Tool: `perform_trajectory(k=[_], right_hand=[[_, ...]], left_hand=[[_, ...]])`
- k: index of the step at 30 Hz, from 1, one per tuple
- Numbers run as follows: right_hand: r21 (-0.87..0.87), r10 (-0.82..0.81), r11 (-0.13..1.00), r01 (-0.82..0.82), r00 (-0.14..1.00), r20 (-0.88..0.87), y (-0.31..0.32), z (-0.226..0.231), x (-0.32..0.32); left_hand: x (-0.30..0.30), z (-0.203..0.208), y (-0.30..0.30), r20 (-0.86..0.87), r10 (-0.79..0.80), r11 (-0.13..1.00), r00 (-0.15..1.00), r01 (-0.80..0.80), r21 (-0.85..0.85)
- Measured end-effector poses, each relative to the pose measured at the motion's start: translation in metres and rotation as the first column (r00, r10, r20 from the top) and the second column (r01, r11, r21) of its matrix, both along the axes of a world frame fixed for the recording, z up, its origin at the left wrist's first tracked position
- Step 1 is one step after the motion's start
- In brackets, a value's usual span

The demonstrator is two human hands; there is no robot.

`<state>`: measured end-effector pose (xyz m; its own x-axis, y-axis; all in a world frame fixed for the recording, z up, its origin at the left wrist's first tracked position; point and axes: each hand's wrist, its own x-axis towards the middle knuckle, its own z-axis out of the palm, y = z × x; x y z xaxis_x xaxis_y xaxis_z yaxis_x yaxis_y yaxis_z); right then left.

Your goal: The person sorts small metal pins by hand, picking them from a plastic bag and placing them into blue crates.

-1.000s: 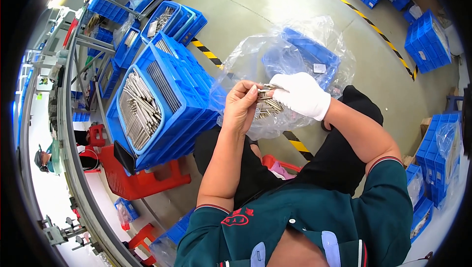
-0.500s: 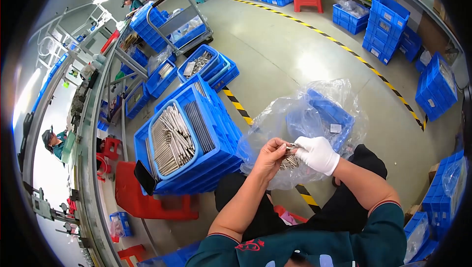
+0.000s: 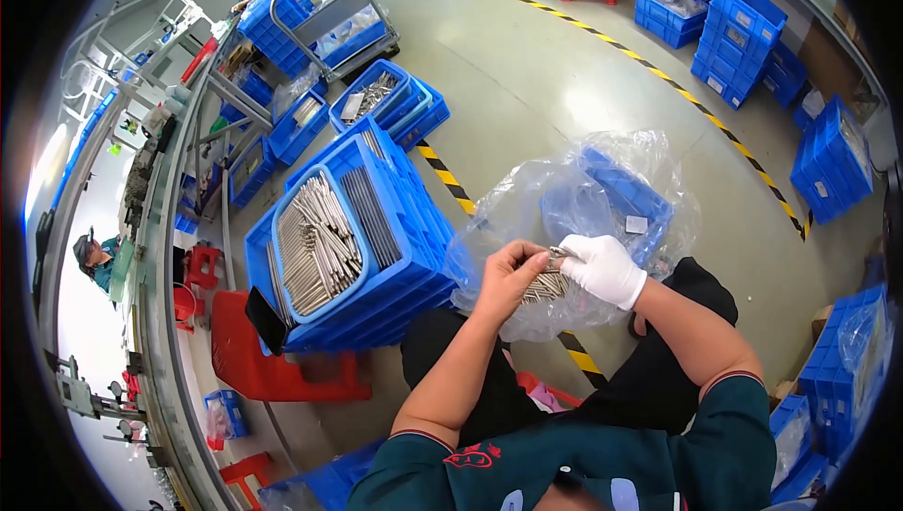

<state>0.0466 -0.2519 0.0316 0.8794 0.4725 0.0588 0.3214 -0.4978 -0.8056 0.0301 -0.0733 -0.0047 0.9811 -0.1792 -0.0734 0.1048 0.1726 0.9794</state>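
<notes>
My bare left hand (image 3: 513,276) and my white-gloved right hand (image 3: 605,271) meet in front of me, fingers closed in a pinch. Between their fingertips is a small shiny metal part (image 3: 562,252), mostly covered by the fingers. Just below the hands lies a pile of short metal pins (image 3: 546,287) on a clear plastic bag (image 3: 503,215). The bag spreads over and around a blue crate (image 3: 625,193). To the left, a light-blue tray (image 3: 360,271) full of slim metal rods (image 3: 324,238) rests on a stack of blue crates (image 3: 414,271).
A red stool (image 3: 254,351) stands left of the crates, with a black flat object (image 3: 268,321) against their corner. Beyond are another blue bin of metal parts (image 3: 381,88), a trolley (image 3: 353,50) and a long workbench (image 3: 160,257). Stacked blue crates (image 3: 738,41) line the right.
The whole view has shifted slightly, scenery moving up and left. My hands stay together on the small metal part, and more of the pin pile shows below them.
</notes>
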Motion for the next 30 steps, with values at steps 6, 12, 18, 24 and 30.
perform_trajectory(k=[6, 12, 18, 24, 30], right_hand=[[0.005, -0.007, 1.000, 0.007, 1.000, 0.026, -0.003, -0.007, 0.004], [-0.007, 0.048, 0.999, -0.048, 0.999, 0.026, -0.009, -0.018, 0.020], [-0.020, 0.012, 1.000, -0.013, 0.999, -0.048, -0.007, -0.045, 0.034], [-0.262, 0.045, 0.963, -0.065, 0.996, -0.080, 0.010, -0.116, 0.036], [-0.161, 0.097, 0.981, -0.112, 0.991, -0.096, 0.013, -0.094, 0.030]], left_hand=[[0.004, -0.003, 0.000, 0.098, 0.001, 0.973, 0.995, -0.024, 0.229], [0.015, 0.000, 0.000, 0.033, -0.035, 0.994, 0.999, 0.031, 0.105], [0.034, -0.031, -0.001, -0.083, -0.029, 0.999, 0.996, 0.030, 0.010], [0.030, -0.081, 0.004, -0.306, -0.027, 0.974, 0.952, 0.094, 0.207], [0.024, -0.068, 0.014, -0.283, -0.058, 0.993, 0.957, 0.085, 0.083]])
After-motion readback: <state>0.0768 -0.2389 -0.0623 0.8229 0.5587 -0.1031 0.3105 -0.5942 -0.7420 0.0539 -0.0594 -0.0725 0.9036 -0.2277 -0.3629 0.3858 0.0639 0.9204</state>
